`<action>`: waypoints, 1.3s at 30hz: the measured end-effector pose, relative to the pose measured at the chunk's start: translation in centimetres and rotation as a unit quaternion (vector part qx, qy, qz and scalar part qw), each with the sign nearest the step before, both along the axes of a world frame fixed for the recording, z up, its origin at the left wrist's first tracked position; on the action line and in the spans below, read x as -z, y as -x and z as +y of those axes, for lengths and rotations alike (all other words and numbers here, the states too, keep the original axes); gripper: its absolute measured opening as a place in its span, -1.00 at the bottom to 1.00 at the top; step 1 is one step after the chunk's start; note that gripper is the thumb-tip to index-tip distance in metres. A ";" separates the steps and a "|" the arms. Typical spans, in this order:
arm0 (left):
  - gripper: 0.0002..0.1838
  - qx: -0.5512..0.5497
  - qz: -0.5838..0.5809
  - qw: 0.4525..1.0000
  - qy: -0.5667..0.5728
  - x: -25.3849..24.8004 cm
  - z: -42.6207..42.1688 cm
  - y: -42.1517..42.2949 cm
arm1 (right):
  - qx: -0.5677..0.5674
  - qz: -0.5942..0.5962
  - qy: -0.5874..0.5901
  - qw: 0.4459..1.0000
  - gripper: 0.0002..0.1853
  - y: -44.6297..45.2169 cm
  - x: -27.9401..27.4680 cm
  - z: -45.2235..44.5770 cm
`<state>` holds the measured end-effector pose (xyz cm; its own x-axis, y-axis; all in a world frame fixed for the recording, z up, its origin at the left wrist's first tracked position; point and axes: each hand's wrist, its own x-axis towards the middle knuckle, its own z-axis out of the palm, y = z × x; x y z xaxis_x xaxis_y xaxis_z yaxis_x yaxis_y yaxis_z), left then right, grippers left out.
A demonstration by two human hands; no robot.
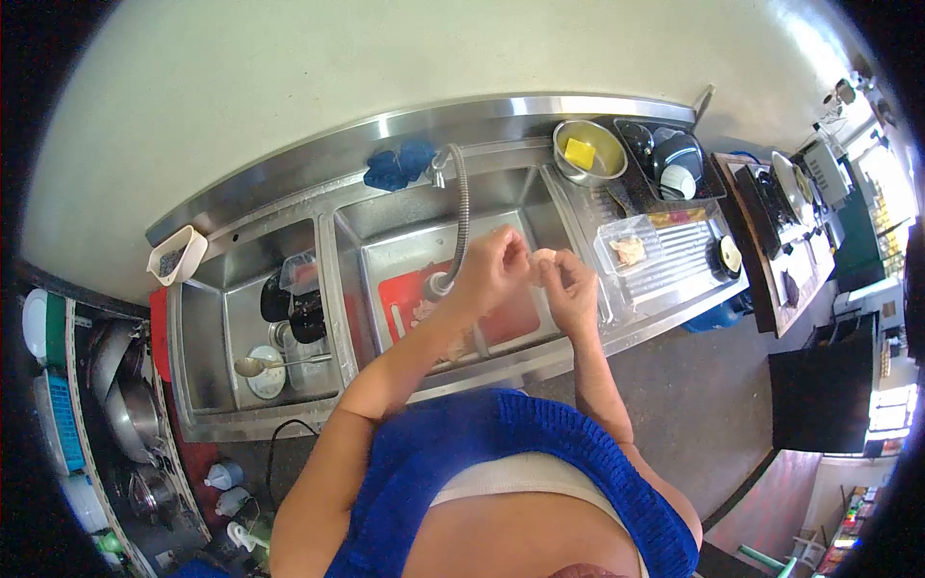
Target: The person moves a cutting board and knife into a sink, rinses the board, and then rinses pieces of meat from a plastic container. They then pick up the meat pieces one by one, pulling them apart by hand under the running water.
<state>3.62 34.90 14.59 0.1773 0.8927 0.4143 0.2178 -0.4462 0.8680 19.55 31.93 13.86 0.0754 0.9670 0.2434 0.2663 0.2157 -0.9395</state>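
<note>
Both hands are raised over the right sink basin. My left hand has its fingers curled together, and what they hold, if anything, is too small to name. Close beside it, my right hand pinches a small pale piece that I cannot make out clearly. Below them a red cutting board lies in the basin, with pale raw meat pieces on it. The flexible faucet hose hangs down near my left hand. A clear plastic container with pale meat stands right of the basin.
Dishes and a ladle lie in the left basin. A steel bowl with a yellow sponge and a black dish rack stand at the back right. A blue cloth hangs behind the faucet. Pots fill a left shelf.
</note>
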 end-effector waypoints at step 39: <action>-0.86 -0.016 0.111 0.982 -0.152 -0.6 -0.6 0.5 | -0.004 -0.054 -0.011 0.998 -0.83 -0.1 -0.3 -0.3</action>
<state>3.14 34.27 15.15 0.2683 0.7407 0.6160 0.4051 -0.6669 0.6254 19.64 31.59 14.20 0.0394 0.9617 0.2712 0.3639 0.2390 -0.9003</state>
